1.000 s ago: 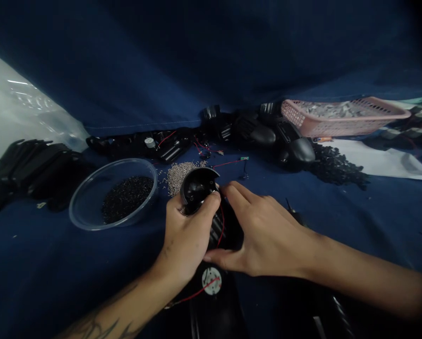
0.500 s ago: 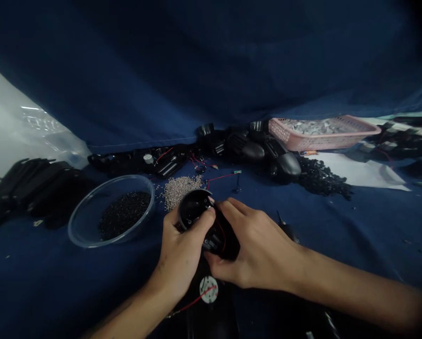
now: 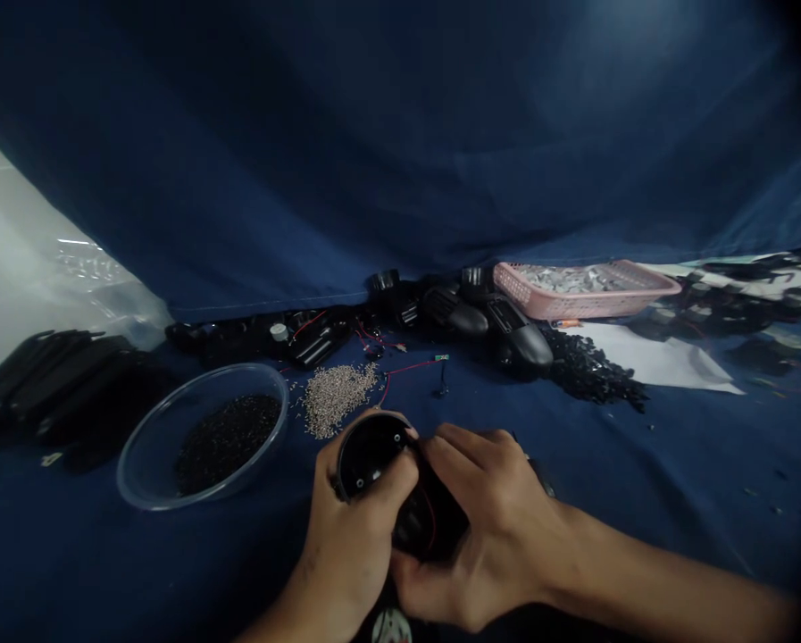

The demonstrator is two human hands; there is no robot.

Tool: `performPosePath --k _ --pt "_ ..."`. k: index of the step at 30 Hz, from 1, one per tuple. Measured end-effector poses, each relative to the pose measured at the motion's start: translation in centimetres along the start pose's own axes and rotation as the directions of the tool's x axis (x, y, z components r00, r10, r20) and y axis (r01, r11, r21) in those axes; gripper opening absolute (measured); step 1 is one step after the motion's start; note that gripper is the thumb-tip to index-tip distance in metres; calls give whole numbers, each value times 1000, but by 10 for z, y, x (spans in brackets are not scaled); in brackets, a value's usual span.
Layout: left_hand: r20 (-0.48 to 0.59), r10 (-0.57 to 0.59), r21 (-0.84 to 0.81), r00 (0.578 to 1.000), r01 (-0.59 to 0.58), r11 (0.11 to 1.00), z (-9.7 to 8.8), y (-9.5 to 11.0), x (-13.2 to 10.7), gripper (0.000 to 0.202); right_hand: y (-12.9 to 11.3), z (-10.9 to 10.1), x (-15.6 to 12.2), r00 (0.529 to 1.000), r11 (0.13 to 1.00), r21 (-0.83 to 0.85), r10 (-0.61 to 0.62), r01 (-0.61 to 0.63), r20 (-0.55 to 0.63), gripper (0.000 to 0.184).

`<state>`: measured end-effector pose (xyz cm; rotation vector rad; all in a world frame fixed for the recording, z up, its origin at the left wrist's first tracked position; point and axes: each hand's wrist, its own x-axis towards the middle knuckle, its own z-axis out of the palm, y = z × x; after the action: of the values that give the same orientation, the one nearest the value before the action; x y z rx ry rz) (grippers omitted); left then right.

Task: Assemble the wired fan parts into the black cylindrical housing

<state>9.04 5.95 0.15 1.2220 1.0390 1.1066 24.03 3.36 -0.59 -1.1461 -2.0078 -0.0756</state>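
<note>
So the piece in hand here is a black housing (image 3: 366,451), held up to the right of the clear bowl (image 3: 167,506) and a bit closer to the person. The left hand (image 3: 356,527) has its fingers wrapped round the outside of the cup-shaped end, thumb hooked over into it. The right hand (image 3: 487,518) is clasping the side, thumb low and fingers bent at the top, though the tips get lost in the dark so I can't say what they're pressing on.

How far along? Partway, I reckon. The cup end is open toward us, two pale-ringed holes or posts show inside, and a red wire (image 3: 433,520) runs loose along the body. Can't tell if any screws are in. So closing it up looks like work not done yet, and the wire doesn't look tucked away.

Plenty of stuff lying about too: a heap of little silvery pieces (image 3: 338,397) just right of the bowl, a small green board (image 3: 441,358) on thin wires farther right, and more black shells (image 3: 530,348) well right of the bowl and farther back. The black bits (image 3: 229,442) inside the bowl look barely dented as a supply.
</note>
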Motion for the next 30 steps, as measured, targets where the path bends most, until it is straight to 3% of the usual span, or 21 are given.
performPosePath --k 3,5,9,11,15,22,30 --pt "9 -21 11 1000 21 1000 1 2 0 17 0 1 -2 999 999 -19 -39 39 -21 25" --pt "-40 -39 29 998 40 999 1 3 0 23 0 2 -2 999 999 -5 -40 40 -6 25" --pt "-144 -70 22 987 74 997 0 2 3 42 -3 2 3 979 990 40 123 -132 163 32" --pt "-150 -45 35 988 51 998 -1 1 5 39 -5 0 7 958 980 21 187 -196 217 35" --pt "-23 143 113 990 -139 984 -3 1 7 17 -5 -1 11 956 980 -8 195 -198 218 35" --pt "139 269 204 953 -293 934 -6 5 8 8 -1 1 11 959 981 57 168 -186 229 47" --pt "214 261 243 941 -310 919 -9 11 8 8 5 3 7 992 999 2 52 -53 118 48"
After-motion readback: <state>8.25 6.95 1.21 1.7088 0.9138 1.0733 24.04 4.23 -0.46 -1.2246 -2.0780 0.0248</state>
